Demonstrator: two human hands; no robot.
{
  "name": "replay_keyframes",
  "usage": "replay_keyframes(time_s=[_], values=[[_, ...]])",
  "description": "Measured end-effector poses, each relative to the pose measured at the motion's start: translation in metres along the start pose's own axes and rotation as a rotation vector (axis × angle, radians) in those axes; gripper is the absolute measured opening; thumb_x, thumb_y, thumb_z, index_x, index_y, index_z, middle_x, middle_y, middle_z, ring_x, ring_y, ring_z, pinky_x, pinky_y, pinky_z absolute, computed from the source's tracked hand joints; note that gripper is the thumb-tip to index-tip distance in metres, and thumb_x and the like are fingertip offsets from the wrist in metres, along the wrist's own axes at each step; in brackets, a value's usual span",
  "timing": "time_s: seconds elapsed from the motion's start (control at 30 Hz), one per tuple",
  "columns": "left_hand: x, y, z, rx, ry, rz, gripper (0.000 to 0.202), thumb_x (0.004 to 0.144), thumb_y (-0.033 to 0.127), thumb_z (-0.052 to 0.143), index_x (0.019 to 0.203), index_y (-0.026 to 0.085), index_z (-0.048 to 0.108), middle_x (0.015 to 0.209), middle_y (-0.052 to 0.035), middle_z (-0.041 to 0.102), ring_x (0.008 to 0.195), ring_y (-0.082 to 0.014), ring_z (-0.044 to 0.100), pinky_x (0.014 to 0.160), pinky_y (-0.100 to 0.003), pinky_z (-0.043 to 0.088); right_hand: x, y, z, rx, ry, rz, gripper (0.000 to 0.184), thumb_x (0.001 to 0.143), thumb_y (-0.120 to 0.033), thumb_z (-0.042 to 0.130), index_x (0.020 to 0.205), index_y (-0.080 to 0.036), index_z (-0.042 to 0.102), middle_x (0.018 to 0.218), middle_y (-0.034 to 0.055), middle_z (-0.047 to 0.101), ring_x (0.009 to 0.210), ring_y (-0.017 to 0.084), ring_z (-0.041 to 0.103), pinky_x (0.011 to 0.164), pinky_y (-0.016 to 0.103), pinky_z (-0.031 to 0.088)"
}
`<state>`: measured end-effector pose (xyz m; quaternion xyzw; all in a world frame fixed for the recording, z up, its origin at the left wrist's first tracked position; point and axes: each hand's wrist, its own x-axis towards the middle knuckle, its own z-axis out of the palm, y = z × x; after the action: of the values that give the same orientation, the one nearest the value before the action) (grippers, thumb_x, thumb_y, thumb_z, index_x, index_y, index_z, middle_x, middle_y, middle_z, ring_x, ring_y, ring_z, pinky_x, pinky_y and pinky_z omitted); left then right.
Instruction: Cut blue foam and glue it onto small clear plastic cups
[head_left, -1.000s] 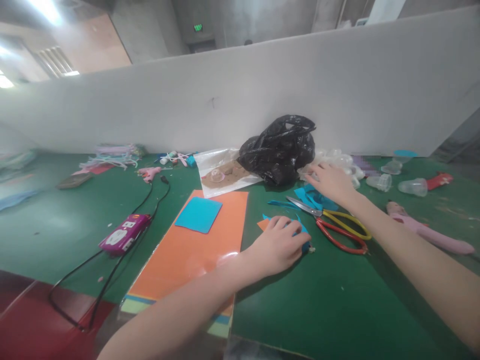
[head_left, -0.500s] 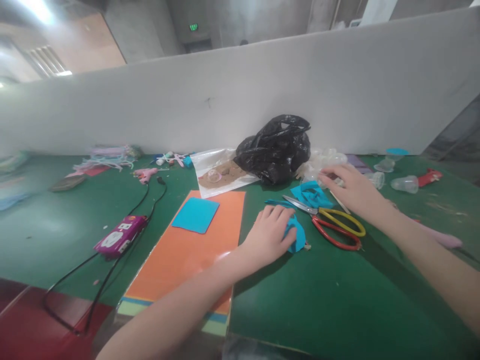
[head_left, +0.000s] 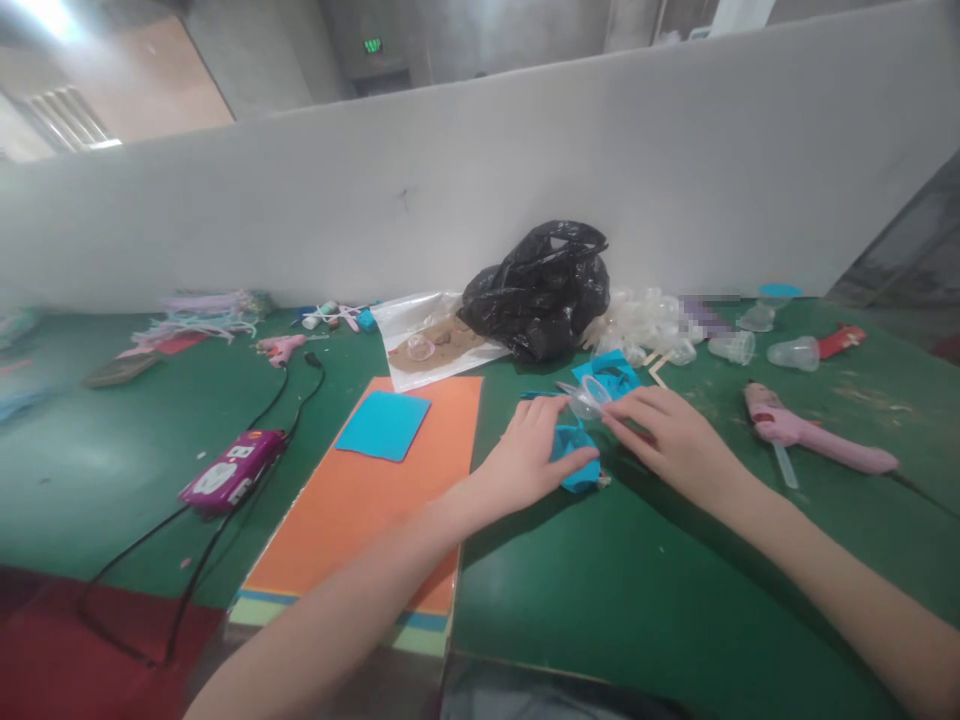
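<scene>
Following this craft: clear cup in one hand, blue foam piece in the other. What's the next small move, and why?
Probably bring the small clear cup onto the blue foam piece: the right hand holds it close beside the foam that the left hand grips.

An orange foam sheet (head_left: pixel 375 500) lies on the green table (head_left: pixel 675 600) with a blue square (head_left: pixel 383 425) on its far end. A magenta power strip (head_left: pixel 231 470) sits to its left. A black plastic bag (head_left: pixel 544 290) rests against the white partition (head_left: pixel 300 220), and a pink glue gun (head_left: pixel 810 432) lies at the right.
</scene>
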<state>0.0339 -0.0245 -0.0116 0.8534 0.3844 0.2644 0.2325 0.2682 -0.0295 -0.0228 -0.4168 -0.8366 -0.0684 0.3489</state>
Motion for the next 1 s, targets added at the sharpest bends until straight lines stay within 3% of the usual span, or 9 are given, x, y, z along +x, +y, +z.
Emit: replay_keyframes(time_s=[0.2, 0.4, 0.5, 0.63, 0.7, 0.8, 0.87, 0.97, 1.0], values=[[0.0, 0.002, -0.004, -0.095, 0.069, 0.021, 0.051, 0.094, 0.042, 0.066, 0.137, 0.023, 0.047, 0.135, -0.0098, 0.059, 0.128, -0.0272, 0.05, 0.108, -0.046, 0.047, -0.002, -0.014, 0.003, -0.102, 0.017, -0.253, 0.02, 0.104, -0.025, 0.052, 0.105, -0.022, 0.071, 0.093, 0.0084, 0.076, 0.086, 0.024, 0.067, 0.076, 0.037, 0.053], [0.004, -0.004, 0.001, -0.174, 0.121, -0.004, 0.043, 0.091, 0.038, 0.071, 0.129, 0.024, 0.057, 0.124, -0.0065, 0.065, 0.117, -0.0241, 0.06, 0.103, -0.043, 0.05, 0.0, -0.004, -0.001, -0.07, 0.009, -0.234, 0.025, 0.103, -0.02, 0.05, 0.118, -0.024, 0.069, 0.1, 0.0084, 0.076, 0.093, 0.024, 0.067, 0.083, 0.039, 0.056], [0.005, -0.007, 0.0, -0.23, 0.107, -0.017, 0.043, 0.09, 0.034, 0.072, 0.129, 0.024, 0.057, 0.127, -0.0069, 0.066, 0.117, -0.0235, 0.062, 0.103, -0.043, 0.051, 0.003, 0.013, -0.018, -0.186, 0.02, -0.081, 0.029, 0.103, -0.026, 0.047, 0.122, -0.024, 0.068, 0.109, 0.0117, 0.076, 0.098, 0.029, 0.068, 0.09, 0.046, 0.054], [0.005, -0.009, -0.002, -0.244, 0.086, 0.049, 0.044, 0.091, 0.029, 0.07, 0.132, 0.025, 0.055, 0.134, -0.0075, 0.064, 0.123, -0.0237, 0.06, 0.105, -0.043, 0.05, -0.001, 0.039, -0.058, -0.377, 0.216, 0.254, 0.033, 0.101, -0.028, 0.044, 0.124, -0.02, 0.065, 0.112, 0.0178, 0.073, 0.107, 0.034, 0.067, 0.098, 0.048, 0.05], [0.005, -0.009, -0.002, -0.207, 0.09, 0.06, 0.044, 0.092, 0.029, 0.07, 0.133, 0.026, 0.055, 0.136, -0.0081, 0.063, 0.126, -0.025, 0.058, 0.107, -0.046, 0.048, -0.012, 0.054, -0.077, -0.493, 0.243, 0.414, 0.038, 0.096, -0.028, 0.044, 0.129, -0.018, 0.062, 0.107, 0.019, 0.073, 0.107, 0.036, 0.066, 0.095, 0.049, 0.051], [0.007, -0.009, -0.003, -0.15, 0.104, 0.062, 0.044, 0.091, 0.03, 0.07, 0.132, 0.025, 0.056, 0.136, -0.0088, 0.064, 0.13, -0.0267, 0.055, 0.11, -0.049, 0.047, -0.044, 0.09, -0.093, -0.738, 0.126, 0.646, 0.046, 0.095, -0.031, 0.042, 0.133, -0.016, 0.062, 0.119, 0.0283, 0.069, 0.105, 0.041, 0.066, 0.079, 0.05, 0.05], [0.008, -0.009, -0.004, -0.109, 0.113, 0.084, 0.042, 0.091, 0.032, 0.071, 0.131, 0.025, 0.058, 0.135, -0.0087, 0.063, 0.13, -0.027, 0.053, 0.112, -0.05, 0.044, -0.073, 0.123, -0.097, -0.756, -0.014, 0.78, 0.054, 0.088, -0.025, 0.042, 0.139, -0.018, 0.06, 0.123, 0.032, 0.067, 0.101, 0.042, 0.067, 0.071, 0.051, 0.046], [0.008, -0.01, -0.005, -0.056, 0.116, 0.077, 0.041, 0.091, 0.034, 0.071, 0.129, 0.026, 0.06, 0.133, -0.0079, 0.062, 0.13, -0.027, 0.05, 0.113, -0.05, 0.042, -0.114, 0.175, -0.095, -0.665, -0.155, 0.979, 0.056, 0.063, -0.024, 0.058, 0.116, -0.024, 0.075, 0.113, 0.0307, 0.072, 0.087, 0.041, 0.07, 0.061, 0.049, 0.043], [0.008, -0.01, -0.005, -0.049, 0.112, 0.062, 0.041, 0.09, 0.035, 0.072, 0.129, 0.027, 0.06, 0.133, -0.0074, 0.061, 0.129, -0.0268, 0.049, 0.113, -0.049, 0.042, -0.124, 0.189, -0.094, -0.652, -0.165, 0.936, 0.049, 0.06, -0.028, 0.061, 0.105, -0.025, 0.077, 0.106, 0.0284, 0.075, 0.081, 0.039, 0.071, 0.058, 0.046, 0.042]])
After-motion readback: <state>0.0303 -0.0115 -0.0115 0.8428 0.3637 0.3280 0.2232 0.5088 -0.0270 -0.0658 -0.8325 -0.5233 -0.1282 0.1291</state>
